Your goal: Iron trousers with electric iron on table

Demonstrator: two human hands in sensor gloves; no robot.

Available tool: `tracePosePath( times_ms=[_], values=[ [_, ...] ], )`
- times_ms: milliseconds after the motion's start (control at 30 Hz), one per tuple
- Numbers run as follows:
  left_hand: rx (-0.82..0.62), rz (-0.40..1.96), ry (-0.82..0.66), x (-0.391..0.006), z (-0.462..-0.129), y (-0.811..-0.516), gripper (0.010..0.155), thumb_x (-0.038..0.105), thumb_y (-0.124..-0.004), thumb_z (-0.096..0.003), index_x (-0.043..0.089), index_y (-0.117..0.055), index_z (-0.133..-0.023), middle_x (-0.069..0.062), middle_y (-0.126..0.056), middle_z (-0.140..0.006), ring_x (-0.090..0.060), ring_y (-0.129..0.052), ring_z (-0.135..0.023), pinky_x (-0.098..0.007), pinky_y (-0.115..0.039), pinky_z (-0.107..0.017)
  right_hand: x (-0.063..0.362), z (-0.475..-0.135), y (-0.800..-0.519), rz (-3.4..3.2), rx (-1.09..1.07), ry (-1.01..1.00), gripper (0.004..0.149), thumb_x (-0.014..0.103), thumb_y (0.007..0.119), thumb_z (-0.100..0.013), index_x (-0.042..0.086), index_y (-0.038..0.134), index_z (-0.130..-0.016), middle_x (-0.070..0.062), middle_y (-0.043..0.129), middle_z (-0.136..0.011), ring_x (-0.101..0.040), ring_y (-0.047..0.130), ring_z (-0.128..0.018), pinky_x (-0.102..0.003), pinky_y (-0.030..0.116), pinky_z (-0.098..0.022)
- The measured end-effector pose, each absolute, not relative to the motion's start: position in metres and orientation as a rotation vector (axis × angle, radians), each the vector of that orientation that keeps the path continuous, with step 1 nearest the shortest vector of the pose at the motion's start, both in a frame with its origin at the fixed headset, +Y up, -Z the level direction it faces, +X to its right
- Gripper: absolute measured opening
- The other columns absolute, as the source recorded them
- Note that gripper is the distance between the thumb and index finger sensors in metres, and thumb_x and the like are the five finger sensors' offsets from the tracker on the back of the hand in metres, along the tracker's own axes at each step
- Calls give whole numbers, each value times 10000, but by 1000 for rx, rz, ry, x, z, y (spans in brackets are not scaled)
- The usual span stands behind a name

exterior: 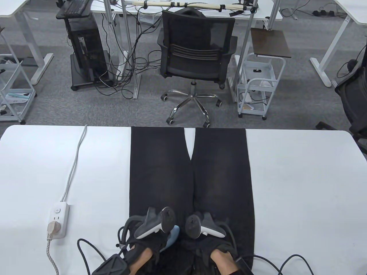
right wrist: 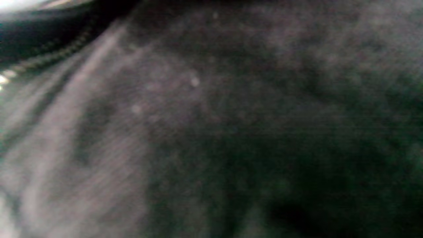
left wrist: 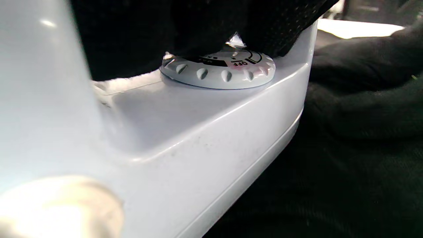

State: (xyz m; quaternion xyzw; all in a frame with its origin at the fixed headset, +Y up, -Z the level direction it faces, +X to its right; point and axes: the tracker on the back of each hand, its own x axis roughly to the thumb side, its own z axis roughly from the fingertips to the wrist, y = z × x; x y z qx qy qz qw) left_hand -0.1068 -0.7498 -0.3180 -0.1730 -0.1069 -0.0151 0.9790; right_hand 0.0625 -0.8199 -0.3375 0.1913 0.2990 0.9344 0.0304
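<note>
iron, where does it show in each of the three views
Table view: iron, pale blue, bottom centre, mostly hidden under the left hand.
Left wrist view: fills the left and centre, dial up top.
Right wrist view: not in it.
Shared landmark: the black trousers.

Black office chair point(exterior: 196, 54) on grey carpet point(exterior: 114, 111), white desks point(exterior: 341, 34) around.

We can read only one word, "OFF", printed in black on the white ribbed dial point(left wrist: 219, 71) of the pale blue iron point(left wrist: 185, 145), in the upper middle of the left wrist view; the dial's other markings are hidden or too blurred
</note>
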Motion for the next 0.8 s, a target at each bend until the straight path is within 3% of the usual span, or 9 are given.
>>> tracePosePath(
  times_ms=[200, 600, 800],
  values=[
    [-293, -29, -149, -115, -342, -750, 440, 407, -814, -540, 94, -757, -843, 17, -954, -406, -157, -1001, -290, -456, -876, -410, 62, -338, -818, 2896, 567, 893, 900, 614, 554, -543, 149, 22, -1100, -274, -57, -1103, -555, 31, -974, -781, 235, -619],
    [-317, 3, 59, -127, -460, -750, 438, 428, -807, -538, 125, -751, -849, 34, -950, -424, -143, -999, -315, -445, -876, -436, 60, -337, -819, 2908, 599, 884, 931, 625, 562, -533, 124, 25, -1103, -302, -50, -1100, -575, 44, -971, -789, 246, -615],
    [-299, -2, 118, -136, -498, -751, 436, 430, -801, -541, 134, -739, -856, 35, -947, -437, -143, -998, -332, -445, -871, -448, 59, -336, -819, 2911, 616, 900, 936, 623, 555, -535, 110, 13, -1099, -320, -58, -1092, -584, 41, -967, -791, 246, -615]
  ],
)
